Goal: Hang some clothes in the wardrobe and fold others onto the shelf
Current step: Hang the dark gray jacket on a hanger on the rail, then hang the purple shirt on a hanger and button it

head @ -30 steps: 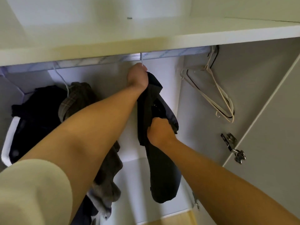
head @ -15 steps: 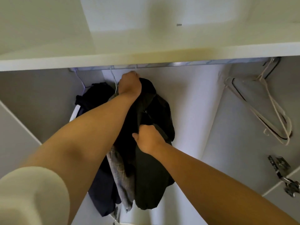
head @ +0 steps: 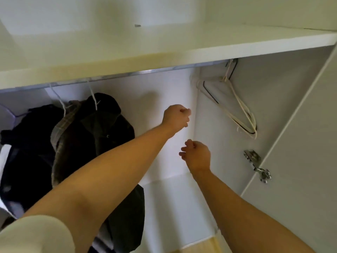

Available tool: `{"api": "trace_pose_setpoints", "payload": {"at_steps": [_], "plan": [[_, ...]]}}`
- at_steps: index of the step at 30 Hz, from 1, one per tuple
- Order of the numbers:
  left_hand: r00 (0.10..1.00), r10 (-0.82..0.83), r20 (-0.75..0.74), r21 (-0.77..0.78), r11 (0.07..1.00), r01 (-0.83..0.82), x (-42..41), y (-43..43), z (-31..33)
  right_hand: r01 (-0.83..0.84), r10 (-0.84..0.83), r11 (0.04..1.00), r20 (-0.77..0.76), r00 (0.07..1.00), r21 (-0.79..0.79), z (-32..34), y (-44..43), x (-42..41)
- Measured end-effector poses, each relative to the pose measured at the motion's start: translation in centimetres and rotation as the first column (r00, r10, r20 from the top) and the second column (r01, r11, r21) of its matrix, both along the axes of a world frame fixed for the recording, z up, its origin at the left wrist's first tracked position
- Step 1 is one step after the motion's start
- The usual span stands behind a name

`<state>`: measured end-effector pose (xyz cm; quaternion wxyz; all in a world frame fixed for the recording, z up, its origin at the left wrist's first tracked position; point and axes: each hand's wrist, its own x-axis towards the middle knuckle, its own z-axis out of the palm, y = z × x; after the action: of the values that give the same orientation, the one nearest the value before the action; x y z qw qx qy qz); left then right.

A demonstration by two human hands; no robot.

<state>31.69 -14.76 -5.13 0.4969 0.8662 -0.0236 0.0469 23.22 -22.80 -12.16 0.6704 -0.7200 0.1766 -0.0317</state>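
A dark jacket [head: 102,128] hangs on a white hanger from the wardrobe rail [head: 145,71], beside a plaid garment [head: 63,125] and a black garment [head: 27,143] further left. My left hand [head: 176,117] is in mid-air to the right of the jacket, fingers curled, holding nothing. Just below it my right hand [head: 197,155] hovers with loosely curled fingers, also holding nothing. Both hands are apart from the clothes. Several bare hangers [head: 235,110] hang at the rail's right end.
A white shelf [head: 164,50] runs above the rail. The wardrobe's right side wall [head: 264,106] carries a metal door hinge [head: 255,164], with the open door [head: 300,161] beyond it. The white back panel [head: 164,198] shows between the jacket and the bare hangers.
Both hands let go of the dark jacket, which now hangs on the rail at the left. The hands have moved right, toward the bare hangers.
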Motion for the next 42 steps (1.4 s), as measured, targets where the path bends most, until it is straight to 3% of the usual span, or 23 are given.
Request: {"api": "trace_pose_setpoints", "payload": {"at_steps": [4, 9, 13, 19, 31, 42], "plan": [[0.986, -0.143, -0.087, -0.202, 0.972, 0.124, 2.2, -5.7, -0.4, 0.258, -0.259, 0.966, -0.032, 0.965, -0.019, 0.7, -5.6, -0.4], [0.957, -0.229, -0.176, -0.331, 0.930, 0.161, 4.5, -13.0, -0.4, 0.393, -0.392, 0.906, 0.036, 0.919, -0.159, 1.3, -10.0, -1.4], [0.970, -0.171, -0.173, -0.310, 0.944, 0.111, 6.0, -16.6, -0.1, 0.395, -0.391, 0.837, 0.091, 0.916, -0.377, 3.1, -12.2, -2.3], [0.975, -0.158, -0.155, -0.262, 0.958, 0.114, 7.2, -18.6, -0.3, 0.283, -0.325, 0.804, 0.012, 0.946, -0.522, 4.0, -14.4, -1.9], [0.984, -0.179, -0.019, -0.061, 0.982, 0.177, 7.5, -17.4, -0.2, 0.268, -0.286, 0.823, 0.042, 0.957, -0.500, 4.7, -14.4, -0.8], [0.985, -0.154, 0.082, -0.119, 0.979, 0.164, 5.7, -14.5, 1.8, 0.258, -0.210, 0.784, 0.149, 0.966, -0.564, 6.2, -13.2, -2.6]]}}
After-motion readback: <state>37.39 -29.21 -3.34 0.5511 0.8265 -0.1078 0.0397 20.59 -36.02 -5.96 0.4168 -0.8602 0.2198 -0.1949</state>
